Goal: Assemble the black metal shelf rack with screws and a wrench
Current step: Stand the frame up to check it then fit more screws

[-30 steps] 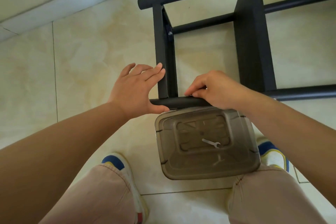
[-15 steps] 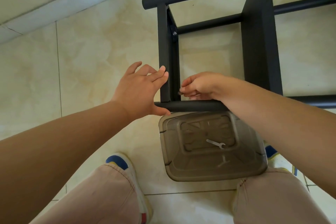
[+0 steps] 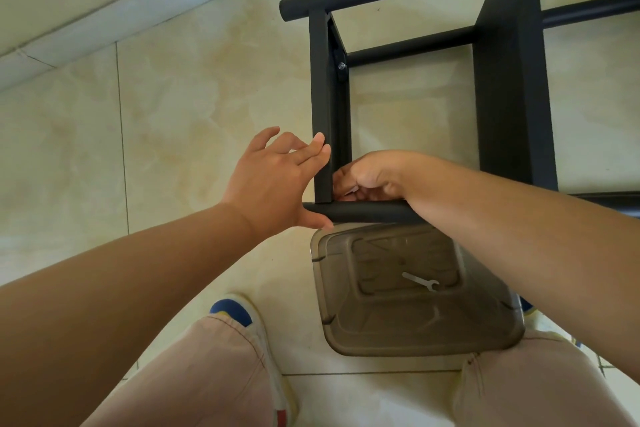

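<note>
The left grip [image 3: 277, 180] lies open-fingered against the black rack [image 3: 509, 80] corner; the right grip [image 3: 367, 177] curls just beside it, contents hidden. Below them the wrench [image 3: 420, 281] lies in a bin [image 3: 426, 340]. No writing legible.

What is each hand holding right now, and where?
Left hand braces the rack at its near corner. Right hand has curled fingers inside that corner; what they hold cannot be told.

Tiled floor [image 3: 194, 90] (rack [image 3: 512, 87], tub [image 3: 415, 340])
</note>
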